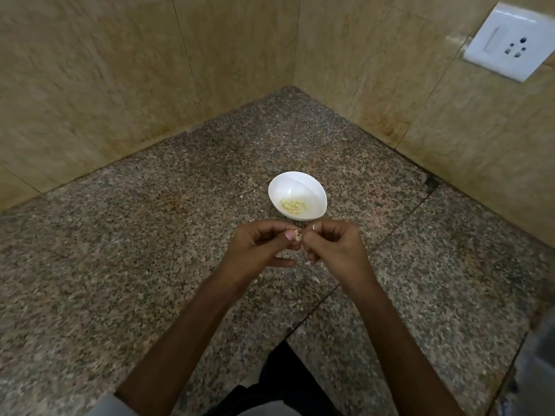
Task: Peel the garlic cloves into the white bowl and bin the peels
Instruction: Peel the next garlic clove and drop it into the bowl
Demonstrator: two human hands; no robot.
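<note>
- My left hand (pixel 258 244) and right hand (pixel 333 247) meet in the air above the bench (pixel 150 250), on my side of the bowl (pixel 300 180); the backs of both face up and their tips come together.
- The clove (pixel 298 235) sits between them, small and pale, mostly hidden; my left thumb and forefinger pinch it from one side; my right fingers (pixel 319 227) pinch it from the other; so both hands are clamped on the clove, the remaining fingers curled under.
- How much skin is on the clove I cannot tell; it is too small and too covered.
- The bowl stands on the bench just beyond my hands, near them but apart; a little heap of peeled cloves (pixel 293 205) lies in its bottom, toward the near left.
- A few pale peels (pixel 314 279) lie on the bench below and behind my right hand.
- The bench is speckled stone and runs into a corner between two tan tiled walls (pixel 90 85); a white socket (pixel 507 40) sits on the right-hand wall, upper right.
- Between my forearms, at the bottom edge, my dark trousers (pixel 279 382) show; a grey sleeve (pixel 108 403) covers my left upper arm.
</note>
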